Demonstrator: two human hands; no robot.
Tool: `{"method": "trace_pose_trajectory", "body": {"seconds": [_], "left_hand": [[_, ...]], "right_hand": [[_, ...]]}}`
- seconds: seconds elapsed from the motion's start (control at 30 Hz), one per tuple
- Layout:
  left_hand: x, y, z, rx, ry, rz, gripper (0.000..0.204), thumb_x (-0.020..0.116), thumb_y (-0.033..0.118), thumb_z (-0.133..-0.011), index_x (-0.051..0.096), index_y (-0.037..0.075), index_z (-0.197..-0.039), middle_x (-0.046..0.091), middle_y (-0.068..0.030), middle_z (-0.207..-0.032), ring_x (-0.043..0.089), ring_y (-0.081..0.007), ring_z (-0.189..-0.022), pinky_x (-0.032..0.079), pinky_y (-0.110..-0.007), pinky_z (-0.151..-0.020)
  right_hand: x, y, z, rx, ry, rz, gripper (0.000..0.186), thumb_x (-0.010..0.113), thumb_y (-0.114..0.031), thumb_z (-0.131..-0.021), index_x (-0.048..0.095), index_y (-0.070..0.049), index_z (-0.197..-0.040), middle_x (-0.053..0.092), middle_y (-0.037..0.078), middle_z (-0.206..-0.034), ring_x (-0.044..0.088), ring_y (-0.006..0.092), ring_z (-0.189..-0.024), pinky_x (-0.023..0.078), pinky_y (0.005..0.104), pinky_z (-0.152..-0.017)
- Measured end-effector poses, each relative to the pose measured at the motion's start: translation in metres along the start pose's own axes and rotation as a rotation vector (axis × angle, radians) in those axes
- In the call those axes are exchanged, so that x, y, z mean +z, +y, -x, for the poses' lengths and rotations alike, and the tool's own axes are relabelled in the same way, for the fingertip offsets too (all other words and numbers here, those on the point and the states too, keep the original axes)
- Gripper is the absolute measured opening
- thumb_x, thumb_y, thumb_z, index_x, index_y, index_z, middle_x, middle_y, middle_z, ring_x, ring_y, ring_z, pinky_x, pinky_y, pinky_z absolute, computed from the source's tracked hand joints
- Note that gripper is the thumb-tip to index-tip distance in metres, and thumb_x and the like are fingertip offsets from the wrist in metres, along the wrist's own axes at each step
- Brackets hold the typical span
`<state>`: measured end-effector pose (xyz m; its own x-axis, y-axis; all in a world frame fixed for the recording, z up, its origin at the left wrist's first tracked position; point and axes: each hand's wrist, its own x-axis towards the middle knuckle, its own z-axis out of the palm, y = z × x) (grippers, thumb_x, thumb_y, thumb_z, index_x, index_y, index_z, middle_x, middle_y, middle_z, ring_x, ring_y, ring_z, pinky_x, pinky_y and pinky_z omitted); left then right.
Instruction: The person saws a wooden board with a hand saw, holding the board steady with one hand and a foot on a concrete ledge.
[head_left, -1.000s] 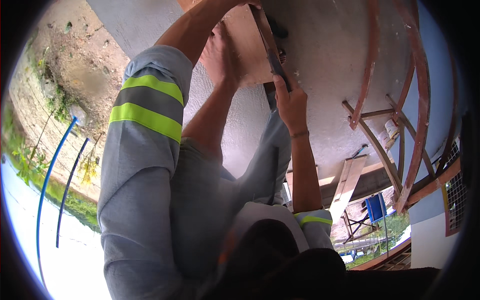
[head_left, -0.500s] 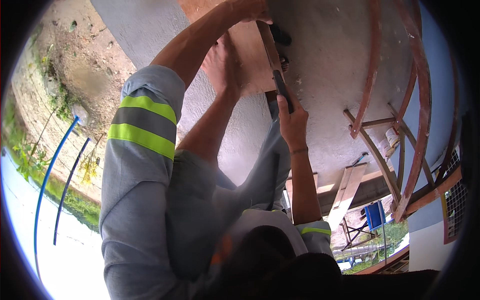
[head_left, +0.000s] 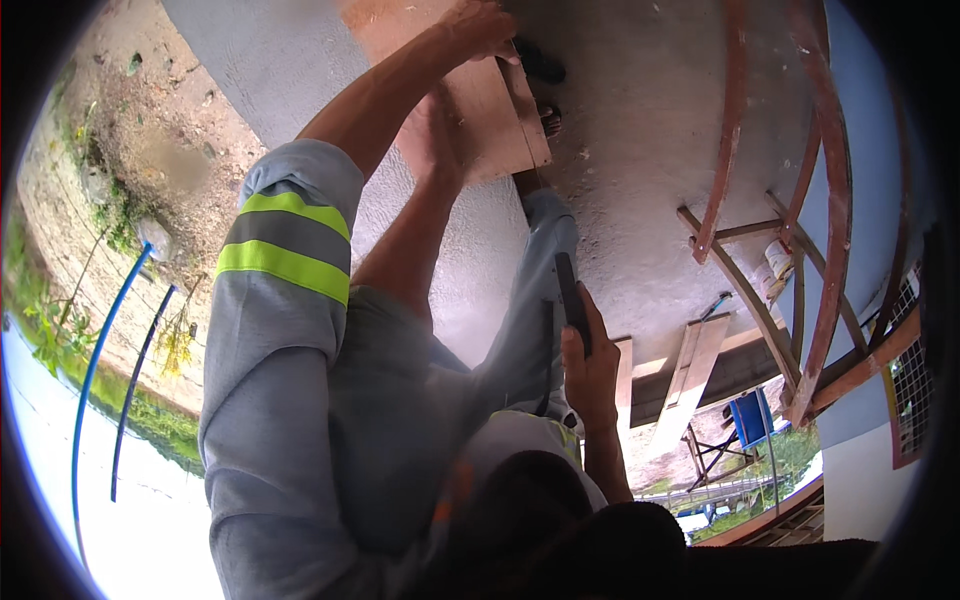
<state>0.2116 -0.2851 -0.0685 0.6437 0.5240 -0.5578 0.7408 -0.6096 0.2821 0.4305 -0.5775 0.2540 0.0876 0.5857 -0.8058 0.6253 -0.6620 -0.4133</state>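
Observation:
A reddish-brown wooden board (head_left: 495, 130) lies at the top middle, with a narrow strip along its right edge. My left hand (head_left: 480, 28) grips that edge near its upper part, fingers curled over it. A bare foot (head_left: 425, 130), apparently mine, presses on the board's left part. Below the board, beside my grey-trousered leg (head_left: 535, 250), my right hand (head_left: 585, 355) is closed on a dark, elongated tool (head_left: 568, 295), held clear of the board. The tool's exact kind is hard to make out. Toes in dark footwear (head_left: 548, 120) show past the board's right edge.
Curved reddish wooden frames (head_left: 830, 200) stand at the right on the concrete floor (head_left: 640, 150). Pale planks (head_left: 685, 380), a blue container (head_left: 750, 418) and a metal grille (head_left: 905, 410) lie beyond. Blue pipes (head_left: 110, 330) rise from dirt and plants at the left, past the concrete edge.
My right hand and the dark tool have moved down, away from the board's edge, where they were earlier. My left hand and the board have shifted slightly.

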Motion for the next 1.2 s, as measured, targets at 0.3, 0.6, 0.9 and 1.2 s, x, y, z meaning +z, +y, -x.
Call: {"method": "trace_pose_trajectory", "body": {"seconds": [0.3,0.6,0.9,1.2], "left_hand": [[-0.007,0.021,-0.014,0.026,0.077,0.045,0.048,0.068,0.060,-0.089,0.080,0.015,-0.097,0.076,-0.0031,-0.093,0.069,-0.0242,-0.092,0.040,-0.044,-0.089],[0.000,0.010,0.005,-0.018,-0.037,0.060,0.050,0.068,0.060,-0.090,0.080,0.013,-0.104,0.076,-0.0056,-0.096,0.067,-0.0241,-0.096,0.038,-0.042,-0.091],[0.011,-0.006,-0.006,0.064,0.100,0.016,0.055,0.066,0.063,-0.090,0.079,0.013,-0.110,0.075,-0.0064,-0.104,0.065,-0.0259,-0.102,0.038,-0.046,-0.093],[0.017,-0.007,-0.002,0.006,0.050,0.127,0.052,0.068,0.064,-0.087,0.080,0.016,-0.103,0.076,-0.0066,-0.101,0.067,-0.0257,-0.103,0.039,-0.047,-0.092]], "right_hand": [[0.050,-0.013,-0.170,-0.309,0.243,0.000,0.054,0.058,-0.039,-0.104,0.055,-0.004,-0.145,0.073,0.020,-0.090,0.072,0.0286,-0.079,0.055,0.0385,-0.078],[-0.037,0.011,0.073,0.281,-0.060,-0.073,0.059,0.057,-0.029,-0.097,0.050,-0.006,-0.151,0.070,0.021,-0.126,0.073,0.0317,-0.106,0.057,0.0369,-0.089],[0.019,0.033,0.016,0.094,-0.016,-0.058,0.063,0.061,-0.025,-0.099,0.042,-0.006,-0.156,0.072,0.021,-0.104,0.067,0.0228,-0.087,0.053,0.0379,-0.080],[-0.020,-0.009,0.030,0.034,-0.055,-0.026,0.060,0.060,-0.023,-0.099,0.045,-0.003,-0.153,0.066,0.023,-0.124,0.064,0.0324,-0.110,0.052,0.0416,-0.094]]}}
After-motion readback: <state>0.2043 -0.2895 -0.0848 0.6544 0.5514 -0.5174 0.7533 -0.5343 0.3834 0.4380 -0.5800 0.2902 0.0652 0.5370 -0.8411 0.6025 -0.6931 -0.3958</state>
